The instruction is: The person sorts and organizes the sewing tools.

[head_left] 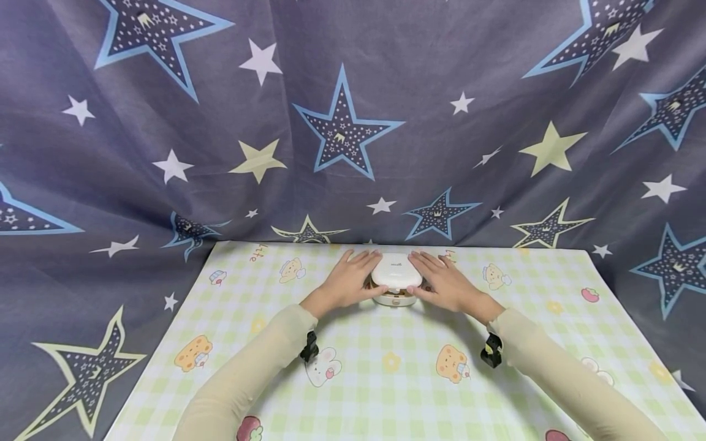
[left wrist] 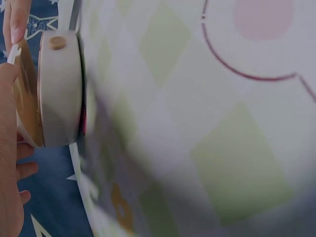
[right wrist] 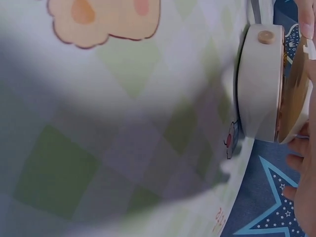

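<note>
A small white sandwich maker, or an appliance much like one, stands near the table's back edge. Its rounded white lid is tilted partly up at the front, and a golden-brown inner plate shows underneath. A round gold-coloured button marks the front of the base. My left hand holds the lid's left side, thumb at the front edge and fingers along the side. On the opposite side my right hand holds it in the same way. Both wrist views show the thumbs at the front lip.
A tablecloth with green checks and cartoon prints covers the table. Behind and beside it hangs a dark curtain with star patterns, close to the back edge. Black straps are worn at both wrists, below beige sleeves.
</note>
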Demonstrator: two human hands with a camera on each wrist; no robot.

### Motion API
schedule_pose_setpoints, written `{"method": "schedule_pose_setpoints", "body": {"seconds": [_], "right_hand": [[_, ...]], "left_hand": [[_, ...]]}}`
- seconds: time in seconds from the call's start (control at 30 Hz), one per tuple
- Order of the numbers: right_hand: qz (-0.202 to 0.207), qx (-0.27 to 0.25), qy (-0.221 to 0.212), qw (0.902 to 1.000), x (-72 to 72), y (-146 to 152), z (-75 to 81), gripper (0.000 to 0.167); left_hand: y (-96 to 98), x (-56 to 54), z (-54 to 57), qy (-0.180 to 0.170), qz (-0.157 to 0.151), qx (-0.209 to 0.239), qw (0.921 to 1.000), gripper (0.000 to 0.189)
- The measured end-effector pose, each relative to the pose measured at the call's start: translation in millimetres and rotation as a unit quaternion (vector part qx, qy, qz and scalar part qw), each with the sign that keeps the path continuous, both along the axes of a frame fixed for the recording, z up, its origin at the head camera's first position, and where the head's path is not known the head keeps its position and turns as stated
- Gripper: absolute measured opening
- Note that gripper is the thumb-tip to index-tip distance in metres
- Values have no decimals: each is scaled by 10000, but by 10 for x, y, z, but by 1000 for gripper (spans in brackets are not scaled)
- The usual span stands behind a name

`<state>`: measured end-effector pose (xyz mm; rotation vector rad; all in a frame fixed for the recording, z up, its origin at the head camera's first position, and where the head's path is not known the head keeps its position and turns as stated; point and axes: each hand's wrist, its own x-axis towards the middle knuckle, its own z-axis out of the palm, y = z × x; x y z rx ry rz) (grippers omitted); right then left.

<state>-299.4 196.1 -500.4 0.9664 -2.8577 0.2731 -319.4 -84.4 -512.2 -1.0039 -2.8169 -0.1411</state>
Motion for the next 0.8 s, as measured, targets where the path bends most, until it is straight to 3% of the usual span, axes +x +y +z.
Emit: {"method": "schedule_pose_setpoints", "body": {"seconds": [0.4, 0.8], "right_hand": [[42, -115, -72, 9999, 29, -5, -58, 83], [47, -189, 62, 9998, 40, -4, -144, 83]], "left_hand": [[-29, 22, -107, -13, 34, 65, 10000, 90], [-42, 42, -129, 7, -32, 109, 9999, 92]]}}
